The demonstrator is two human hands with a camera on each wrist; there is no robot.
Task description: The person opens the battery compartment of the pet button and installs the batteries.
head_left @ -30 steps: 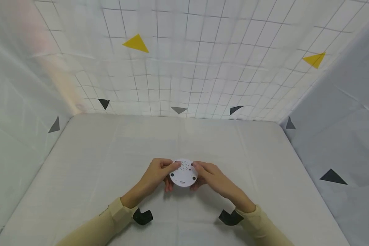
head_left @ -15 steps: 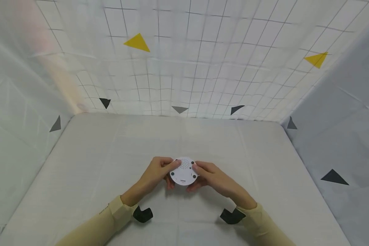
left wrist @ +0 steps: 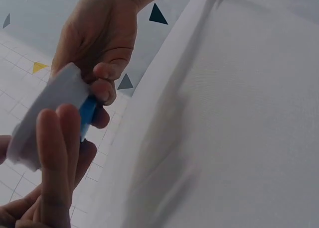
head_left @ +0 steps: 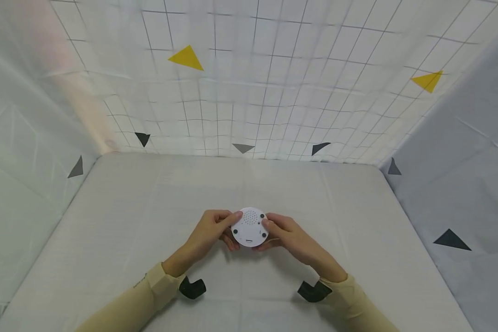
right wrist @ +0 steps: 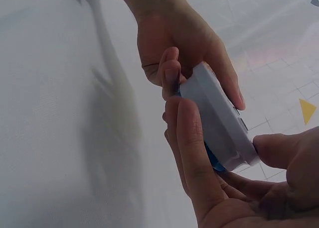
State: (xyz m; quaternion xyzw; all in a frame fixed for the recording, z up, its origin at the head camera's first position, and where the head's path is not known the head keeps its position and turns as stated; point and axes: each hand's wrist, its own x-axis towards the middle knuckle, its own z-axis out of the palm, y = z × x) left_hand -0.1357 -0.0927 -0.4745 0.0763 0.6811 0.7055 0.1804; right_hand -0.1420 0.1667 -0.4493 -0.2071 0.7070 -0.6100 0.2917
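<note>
A round white device (head_left: pixel 249 226) with a patch of small holes and dark dots on its face is held between both hands just above the table (head_left: pixel 128 216). My left hand (head_left: pixel 213 229) grips its left edge with thumb on top and fingers beneath. My right hand (head_left: pixel 283 232) grips the right edge the same way. In the left wrist view the device (left wrist: pixel 50 108) shows a white rim and a blue underside. In the right wrist view the device (right wrist: pixel 219 121) stands tilted, pinched between the fingers of both hands.
A white cloth covers the table. Gridded white walls with yellow (head_left: pixel 185 58) and dark triangles close it in at the back and sides. Black wrist mounts (head_left: pixel 192 287) sit near each cuff.
Both hands have lifted the device slightly and tilted its face more toward the camera. The hands have drawn a little closer around it.
</note>
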